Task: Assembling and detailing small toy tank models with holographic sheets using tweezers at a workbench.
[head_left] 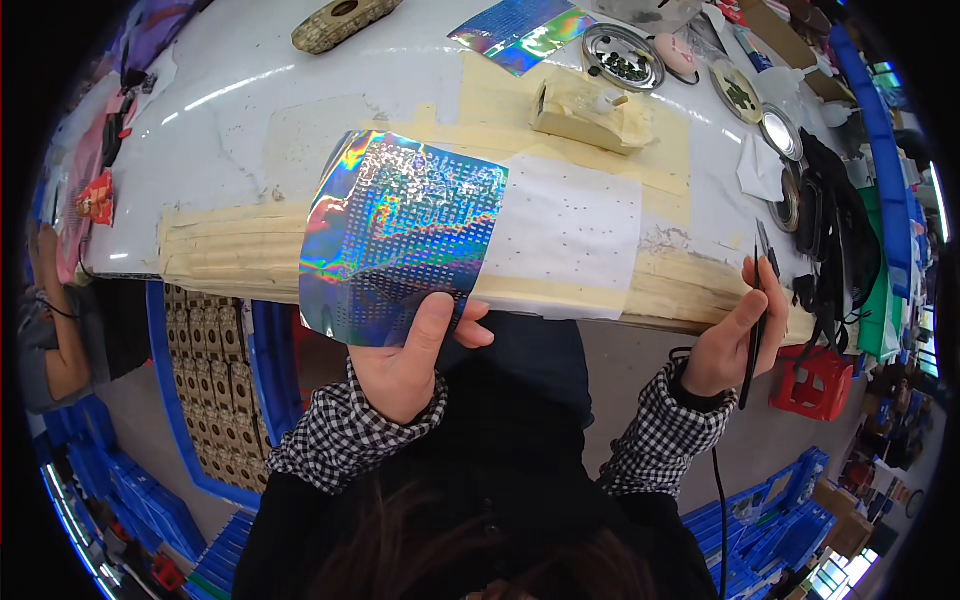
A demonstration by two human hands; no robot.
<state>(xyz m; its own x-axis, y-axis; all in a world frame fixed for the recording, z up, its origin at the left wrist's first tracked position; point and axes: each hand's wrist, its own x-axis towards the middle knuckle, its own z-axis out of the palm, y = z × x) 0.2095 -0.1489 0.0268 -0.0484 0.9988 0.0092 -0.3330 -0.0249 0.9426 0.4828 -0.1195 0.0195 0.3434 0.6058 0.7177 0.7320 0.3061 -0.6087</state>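
Observation:
My left hand (pixel 402 372) is closed on the near edge of a shiny holographic sheet (pixel 395 235), thumb on top. Rows of small rectangular marks cover the sheet, which is lifted and tilted at the table's front edge. Partly behind it lies a white paper (pixel 572 232) dotted with tiny dark specks. At the right, my right hand (pixel 728 345) grips a slim black pen-like tool (pixel 757 325) with a thin metallic tip pointing up and away. A dark cord hangs below that hand. The tool's tip is apart from both the sheet and the paper.
A tape-wrapped block (pixel 590 115) stands beyond the paper. Farther back are another holographic sheet (pixel 522 35) and a round dish (pixel 622 58) of small dark pieces. A patterned oblong piece (pixel 345 22) lies at the back. Blue crates hold several similar pieces (pixel 215 380) at lower left.

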